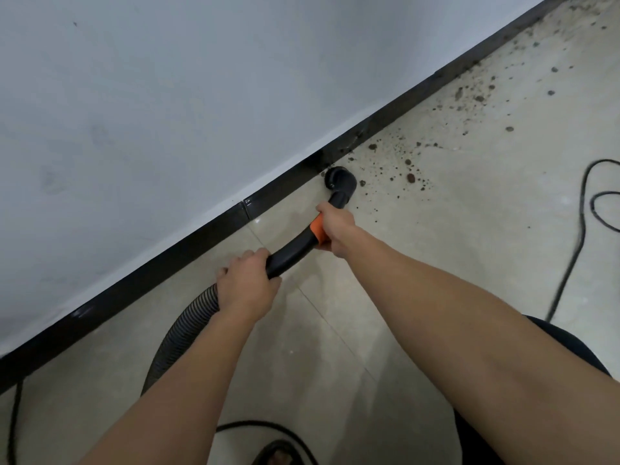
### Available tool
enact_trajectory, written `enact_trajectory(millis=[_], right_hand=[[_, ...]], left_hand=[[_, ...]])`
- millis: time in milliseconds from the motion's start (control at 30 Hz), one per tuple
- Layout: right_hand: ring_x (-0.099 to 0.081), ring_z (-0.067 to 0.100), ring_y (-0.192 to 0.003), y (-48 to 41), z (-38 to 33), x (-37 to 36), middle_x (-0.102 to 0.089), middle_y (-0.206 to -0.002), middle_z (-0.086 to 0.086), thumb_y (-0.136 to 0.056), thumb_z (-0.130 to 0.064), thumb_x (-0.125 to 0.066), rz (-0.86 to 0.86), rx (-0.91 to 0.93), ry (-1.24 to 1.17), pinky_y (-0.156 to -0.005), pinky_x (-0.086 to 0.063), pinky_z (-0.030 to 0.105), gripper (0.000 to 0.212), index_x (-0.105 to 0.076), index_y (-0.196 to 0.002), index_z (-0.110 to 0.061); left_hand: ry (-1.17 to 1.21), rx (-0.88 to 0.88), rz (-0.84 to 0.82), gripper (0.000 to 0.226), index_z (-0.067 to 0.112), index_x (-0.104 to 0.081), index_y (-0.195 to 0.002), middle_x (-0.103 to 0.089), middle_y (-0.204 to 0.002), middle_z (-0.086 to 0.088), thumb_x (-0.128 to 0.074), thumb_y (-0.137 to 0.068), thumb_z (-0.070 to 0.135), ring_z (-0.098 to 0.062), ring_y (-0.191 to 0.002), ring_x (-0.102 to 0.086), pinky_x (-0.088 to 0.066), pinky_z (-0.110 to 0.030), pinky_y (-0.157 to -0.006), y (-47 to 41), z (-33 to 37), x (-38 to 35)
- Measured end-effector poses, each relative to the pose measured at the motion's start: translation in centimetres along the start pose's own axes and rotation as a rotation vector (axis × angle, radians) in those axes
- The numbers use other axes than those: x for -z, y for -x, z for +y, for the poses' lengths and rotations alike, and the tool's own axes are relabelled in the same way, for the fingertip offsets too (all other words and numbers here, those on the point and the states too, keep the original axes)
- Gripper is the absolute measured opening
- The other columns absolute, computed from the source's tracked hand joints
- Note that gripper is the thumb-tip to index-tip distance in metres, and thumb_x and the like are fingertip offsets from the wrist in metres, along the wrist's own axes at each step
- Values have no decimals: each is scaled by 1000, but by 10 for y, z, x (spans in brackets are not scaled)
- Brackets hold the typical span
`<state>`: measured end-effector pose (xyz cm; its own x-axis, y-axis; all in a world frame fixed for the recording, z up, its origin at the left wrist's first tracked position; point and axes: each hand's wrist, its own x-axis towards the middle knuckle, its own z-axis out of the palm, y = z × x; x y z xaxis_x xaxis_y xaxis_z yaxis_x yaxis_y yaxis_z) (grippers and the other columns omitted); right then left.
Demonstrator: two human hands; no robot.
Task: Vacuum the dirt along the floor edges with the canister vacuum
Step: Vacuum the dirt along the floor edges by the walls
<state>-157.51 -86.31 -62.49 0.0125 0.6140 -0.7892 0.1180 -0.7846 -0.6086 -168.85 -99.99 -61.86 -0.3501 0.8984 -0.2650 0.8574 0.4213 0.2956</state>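
Observation:
A black vacuum wand [292, 253] with an orange collar [317, 226] curves down to a round black nozzle [339, 181] that rests on the tiled floor against the black baseboard [201, 236]. My right hand [337, 226] grips the wand at the orange collar. My left hand [246, 283] holds the wand's lower end where the ribbed grey hose [181, 333] joins it. Dark dirt specks [409, 169] lie scattered on the floor to the right of the nozzle and further along the baseboard [486, 85].
A white wall [167, 112] rises above the baseboard. A black power cable [577, 250] loops over the floor at the right. Another cable [268, 426] curves at the bottom, and a thin cord [15, 417] hangs at the far left. Dark clothing [563, 344] shows at the lower right.

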Motion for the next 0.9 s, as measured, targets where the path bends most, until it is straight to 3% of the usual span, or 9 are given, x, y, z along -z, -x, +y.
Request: enact_trajectory(millis=[167, 400, 567, 633, 767, 900], right_hand=[[-60, 26, -76, -11, -13, -4, -53, -97, 12, -97, -28, -57, -9, 1, 29, -47, -53, 36, 27, -44, -115, -12], [-57, 25, -74, -1, -3, -24, -51, -91, 10, -97, -24, -54, -104, -23, 80, -47, -52, 38, 26, -43, -117, -10], [-58, 25, -80, 10, 19, -18, -53, -95, 10, -96, -25, -55, -81, -75, -55, -47, -51, 36, 29, -45, -118, -10], [-61, 28, -88, 18, 46, -17, -57, -100, 11, -92, -26, -59, -20, -124, -174, -54, -57, 39, 29, -48, -113, -10], [-65, 28, -92, 49, 119, -31, -64, -99, 11, -86, -32, -68, 30, -227, -394, -87, -57, 51, 30, -54, -102, -12], [-64, 27, -89, 56, 139, -14, -64, -101, 12, -89, -30, -69, 148, -281, -517, -88, -56, 42, 35, -55, -111, -6]], left_hand=[[12, 24, 3, 31, 24, -53, -115, -48, -96, 5, -62, -86, 31, -20, -103, -48, -37, -41, -95, -7, 8, 6], [40, 104, -106, 29, 26, -52, -106, -54, -94, 4, -64, -80, 25, -17, -87, -53, -44, -43, -89, -1, -19, 4], [-69, 22, -195, 24, 28, -48, -99, -53, -90, 4, -62, -81, 20, -16, -83, -51, -43, -41, -88, 1, -19, 4], [-185, -7, -250, 23, 29, -48, -98, -54, -89, 5, -59, -81, 18, -16, -84, -51, -43, -38, -87, 3, -27, 3], [-395, -30, -365, 22, 34, -53, -95, -58, -92, 8, -52, -81, 17, -16, -93, -54, -39, -33, -89, 15, -51, 2], [-511, -133, -438, 27, 34, -54, -105, -59, -109, 6, -50, -83, 19, -18, -108, -49, -33, -34, -99, 11, -36, -4]])
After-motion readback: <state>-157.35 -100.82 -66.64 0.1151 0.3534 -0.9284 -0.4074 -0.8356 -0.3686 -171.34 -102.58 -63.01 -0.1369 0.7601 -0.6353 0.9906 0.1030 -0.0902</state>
